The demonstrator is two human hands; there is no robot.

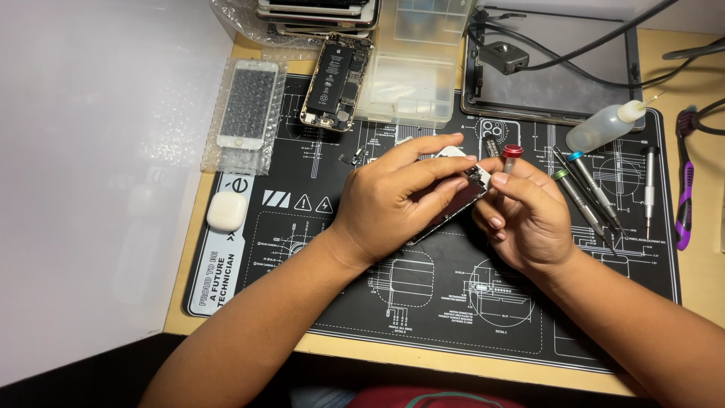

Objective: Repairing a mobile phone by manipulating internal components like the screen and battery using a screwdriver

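My left hand (393, 200) grips white-framed phone screen assembly (461, 193) above black repair mat (453, 302); my right hand (525, 215) pinches red-capped precision screwdriver (510, 157) at its top edge. Best keep driver upright, pressure light. Opened phone body (336, 83) beyond left hand.

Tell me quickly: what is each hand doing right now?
Left hand: closed on the phone screen, holding it over the mat.
Right hand: closed on a red-capped screwdriver, tip at the screen.
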